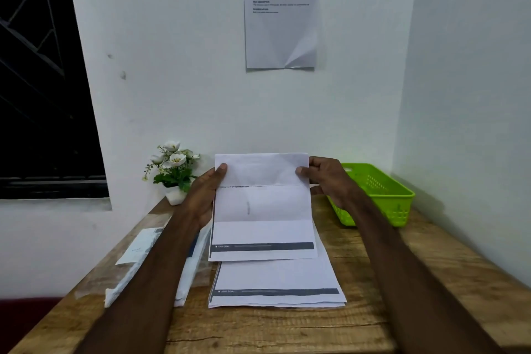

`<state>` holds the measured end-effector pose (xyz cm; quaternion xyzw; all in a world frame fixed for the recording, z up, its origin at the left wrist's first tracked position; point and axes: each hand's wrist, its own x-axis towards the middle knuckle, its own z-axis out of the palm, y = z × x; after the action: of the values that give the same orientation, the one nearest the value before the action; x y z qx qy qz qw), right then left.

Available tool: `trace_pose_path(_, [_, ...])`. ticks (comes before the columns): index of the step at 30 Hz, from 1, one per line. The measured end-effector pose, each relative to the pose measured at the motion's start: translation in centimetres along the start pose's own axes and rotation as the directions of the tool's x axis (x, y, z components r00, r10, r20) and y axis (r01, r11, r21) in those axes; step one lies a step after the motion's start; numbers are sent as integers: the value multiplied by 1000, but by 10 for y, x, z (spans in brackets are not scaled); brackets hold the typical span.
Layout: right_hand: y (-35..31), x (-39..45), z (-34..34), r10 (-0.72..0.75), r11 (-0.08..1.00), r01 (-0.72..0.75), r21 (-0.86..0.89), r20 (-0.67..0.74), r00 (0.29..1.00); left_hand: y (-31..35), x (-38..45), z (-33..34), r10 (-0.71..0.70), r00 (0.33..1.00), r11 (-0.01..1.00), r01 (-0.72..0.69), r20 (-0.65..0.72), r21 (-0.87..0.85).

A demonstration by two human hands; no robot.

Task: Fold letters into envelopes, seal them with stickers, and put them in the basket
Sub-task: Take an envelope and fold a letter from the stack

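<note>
A white letter (263,210) with a dark bar near its bottom is lifted above the wooden table (359,310), its top part folded down toward me. My left hand (205,195) pinches its upper left edge, thumb on the front. At the upper right edge my right hand (327,178) pinches it the same way. Under it lies a stack of letters (275,282). A green basket (379,192) stands at the back right, its inside mostly hidden. Clear-wrapped envelopes (138,256) lie to the left, partly behind my left forearm.
A small white pot of artificial flowers (172,172) stands at the table's back left corner. A printed sheet (280,11) is taped to the wall ahead. A dark window (40,80) is at the left, a side wall close on the right.
</note>
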<state>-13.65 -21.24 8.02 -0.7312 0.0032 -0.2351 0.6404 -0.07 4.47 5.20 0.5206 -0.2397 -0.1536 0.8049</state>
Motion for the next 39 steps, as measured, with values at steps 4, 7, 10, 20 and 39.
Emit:
trace_pose_path(4, [5, 0, 1, -16, 997, 23, 80, -86, 996, -2, -3, 0, -44, 998, 993, 39, 52, 108])
trace_pose_path(7, [9, 2, 0, -20, 995, 32, 94, -127, 992, -8, -3, -3, -122, 990, 975, 106, 75, 196])
trace_pose_path(10, [11, 3, 0, -21, 994, 37, 100, -160, 987, -10, -3, -5, -167, 985, 968, 155, 43, 199])
trace_pose_path(20, [13, 2, 5, -61, 988, 86, 128, -186, 981, -15, -6, -6, -256, 964, 958, 241, 79, 158])
trace_pose_path(39, [18, -6, 0, -489, 746, 397, -534, -33, 872, 2, -9, -6, -223, 974, 970, 226, 42, -86])
